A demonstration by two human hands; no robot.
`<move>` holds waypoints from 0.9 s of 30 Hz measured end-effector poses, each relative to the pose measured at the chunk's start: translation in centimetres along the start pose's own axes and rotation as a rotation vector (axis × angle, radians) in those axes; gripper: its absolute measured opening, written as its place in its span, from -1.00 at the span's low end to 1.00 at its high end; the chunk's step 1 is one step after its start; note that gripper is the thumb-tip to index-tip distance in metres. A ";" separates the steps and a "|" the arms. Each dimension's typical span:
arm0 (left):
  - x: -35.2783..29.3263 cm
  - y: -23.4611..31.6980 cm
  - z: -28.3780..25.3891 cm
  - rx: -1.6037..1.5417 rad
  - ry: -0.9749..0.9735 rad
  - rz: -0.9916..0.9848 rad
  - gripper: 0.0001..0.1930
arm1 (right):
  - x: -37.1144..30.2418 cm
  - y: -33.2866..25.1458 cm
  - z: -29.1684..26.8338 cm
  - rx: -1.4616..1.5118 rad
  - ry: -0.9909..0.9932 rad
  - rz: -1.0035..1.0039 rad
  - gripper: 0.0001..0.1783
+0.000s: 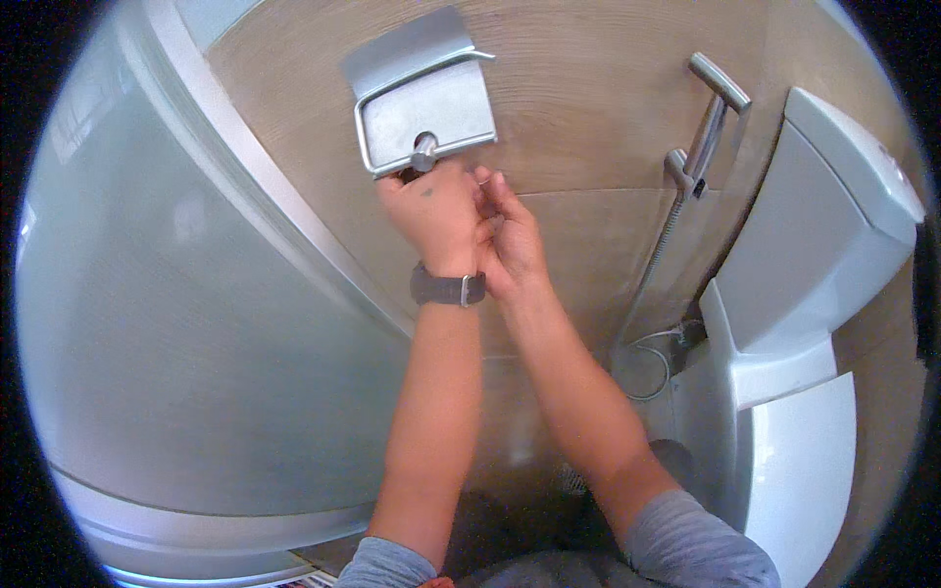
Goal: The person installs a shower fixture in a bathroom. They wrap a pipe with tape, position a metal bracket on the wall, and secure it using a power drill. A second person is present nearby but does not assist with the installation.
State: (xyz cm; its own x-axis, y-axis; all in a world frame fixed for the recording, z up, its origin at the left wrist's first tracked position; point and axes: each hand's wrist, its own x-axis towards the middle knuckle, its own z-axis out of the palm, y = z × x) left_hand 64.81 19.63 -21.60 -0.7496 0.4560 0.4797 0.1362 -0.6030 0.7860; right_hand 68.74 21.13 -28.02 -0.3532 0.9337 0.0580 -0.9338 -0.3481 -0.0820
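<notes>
At the far left, well to the side of the metal paper holder (pixel 446 103), a large frosted glass panel (pixel 216 323) is seen, edged by a pale strip (pixel 284 211) that is slanted down past the holder. Now the holder itself: set against the wood-patterned wall (pixel 588 118), its cover (pixel 412 44) tilted up, its bent bar (pixel 362 137) in full view, a round metal stub (pixel 424 154) shown at its lower edge. Right beneath the holder, the left hand (pixel 431 211) is held in close, back outward, a dark watch (pixel 448 286) strapped at the wrist; its fingertips are hidden, so its grip cannot be told. Below the holder's lower right corner, the right hand (pixel 515 240) is curled narrow, thumb and fingers brought near together; whether something small is pinched there cannot be made out. Across to the holder's right, a metal sprayer (pixel 706 137) is mounted, its hose (pixel 655 255) hung below. Farthest right of the holder, a white toilet (pixel 833 235) is seen.
</notes>
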 end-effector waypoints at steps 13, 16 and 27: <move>-3.7 -0.9 -4.2 -0.357 0.024 -0.258 -0.76 | -1.6 -2.5 -4.7 -0.695 -0.328 0.063 -0.76; -4.7 -2.8 -5.7 -0.475 -0.003 -0.380 -0.74 | -2.4 -4.5 -3.9 -1.044 -0.344 -0.028 -0.79; -10.7 -3.5 -6.0 -0.839 0.284 -0.671 -0.53 | -4.8 -7.0 0.4 -1.969 -0.503 -0.114 -0.77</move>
State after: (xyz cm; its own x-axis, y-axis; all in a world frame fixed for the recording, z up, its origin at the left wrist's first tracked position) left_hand 68.51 12.96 -31.81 -0.6430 0.7539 -0.1351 -0.7535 -0.5911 0.2878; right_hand 76.97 19.02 -27.34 -0.6138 0.7189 0.3262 0.2438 0.5656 -0.7878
